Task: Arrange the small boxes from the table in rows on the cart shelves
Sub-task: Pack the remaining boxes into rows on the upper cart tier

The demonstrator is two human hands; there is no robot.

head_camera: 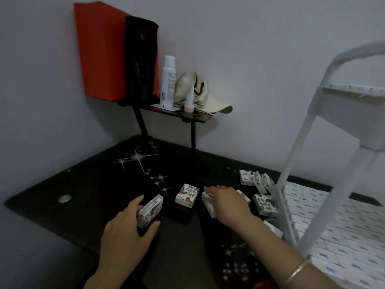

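About nine loose small boxes (pixel 186 196), two hands (pixel 125 232), one cart (pixel 312 113).

White boxes (pixel 186 196) bear brown-and-black drawings; black table (pixel 93 184) shows silver stars; orange-red bag (pixel 98 59) at eleven o'clock; white cart (pixel 333 126) at three.

Two bare forearms, left hand (pixel 125 228), right hand (pixel 227 205), thin bangle (pixel 298 270) (gold-toned) on the right wrist.

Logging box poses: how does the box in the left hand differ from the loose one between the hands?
The held box stands on edge, narrow side up; the loose box lies flat, printed face up. The left hand grips the held box; nothing touches the loose box. Both are white, brown-printed.
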